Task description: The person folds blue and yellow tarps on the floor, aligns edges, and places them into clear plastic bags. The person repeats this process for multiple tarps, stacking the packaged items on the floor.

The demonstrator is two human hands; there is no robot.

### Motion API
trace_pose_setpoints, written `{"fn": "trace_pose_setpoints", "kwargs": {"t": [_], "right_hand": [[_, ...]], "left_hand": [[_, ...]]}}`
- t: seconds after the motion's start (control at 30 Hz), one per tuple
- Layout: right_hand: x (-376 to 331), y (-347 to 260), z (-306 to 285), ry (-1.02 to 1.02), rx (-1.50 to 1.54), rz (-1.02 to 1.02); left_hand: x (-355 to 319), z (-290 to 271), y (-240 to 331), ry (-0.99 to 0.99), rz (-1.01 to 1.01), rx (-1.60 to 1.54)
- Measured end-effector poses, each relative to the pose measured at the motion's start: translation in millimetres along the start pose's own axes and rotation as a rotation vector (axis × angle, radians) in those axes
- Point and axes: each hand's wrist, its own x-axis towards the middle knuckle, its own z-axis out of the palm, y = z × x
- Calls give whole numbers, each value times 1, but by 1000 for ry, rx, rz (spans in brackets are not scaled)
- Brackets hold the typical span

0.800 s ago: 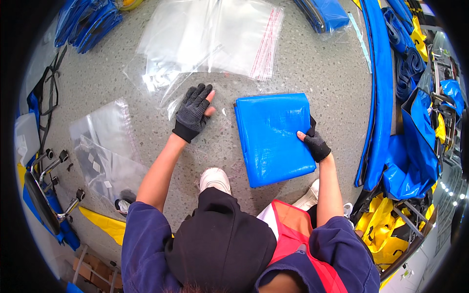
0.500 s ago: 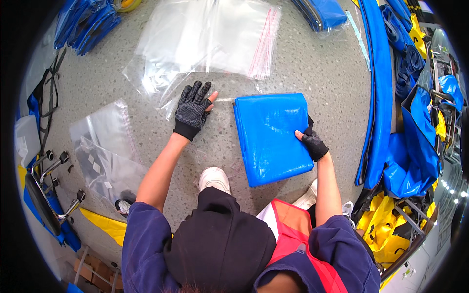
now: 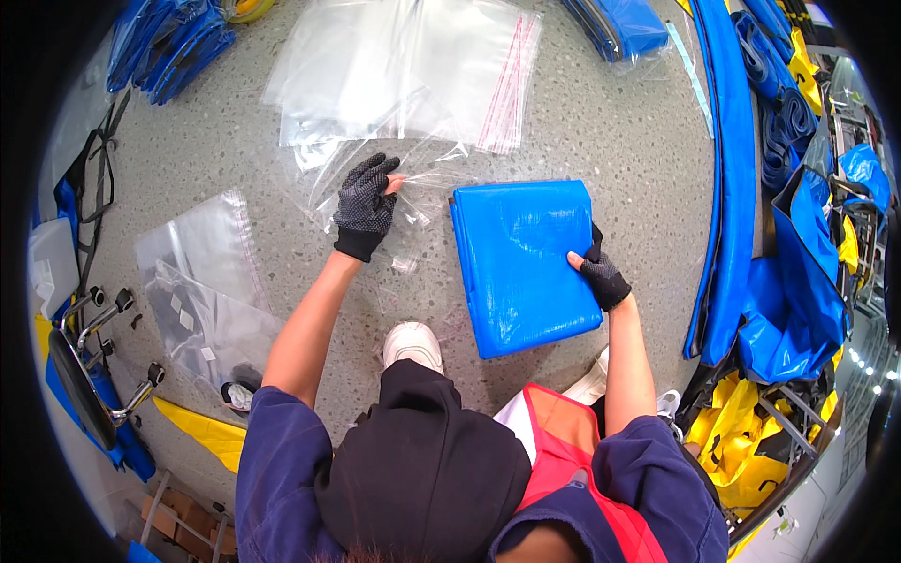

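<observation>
My right hand, in a black glove with a bare thumb, grips the right edge of a folded blue tarp. The thumb presses on its top face; the fingers are hidden underneath. To the left, my left hand, in a dotted black glove, is closed with thumb and fingers together on the near edge of a clear plastic bag. The film creases out from the pinch. Beyond it a stack of clear plastic bags, with a pink-marked strip at its right side, lies on the floor.
More clear bags lie at the left on the speckled floor. Bagged blue bundles sit at the far left, another blue bundle at the far right. Long blue strips and yellow sheets line the right side.
My left hand has closed from spread fingers to a pinch on the bag's edge, and the film has been pulled toward me. My right hand and the blue tarp have stayed put.
</observation>
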Motion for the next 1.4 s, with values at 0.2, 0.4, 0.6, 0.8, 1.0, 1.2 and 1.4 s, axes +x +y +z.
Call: {"fn": "trace_pose_setpoints", "kwargs": {"t": [0.2,0.4,0.6,0.8,1.0,1.2,1.4], "right_hand": [[-8,6,-12,29,67,-43],[-24,15,-27,151,148,-102],[-23,13,-27,143,143,-90],[-23,18,-30,152,151,-121],[-22,13,-28,177,128,-169],[-17,16,-29,162,140,-177],[-25,15,-32,154,142,-105]], "left_hand": [[-4,-11,13,-194,-319,-317],[-4,-28,19,-169,-501,-575],[1,-42,15,136,-726,-795],[49,-110,88,405,-461,-1342],[-1,-127,61,926,-382,-496],[-172,-65,50,620,-747,-436],[37,-161,82,-13,225,529]]}}
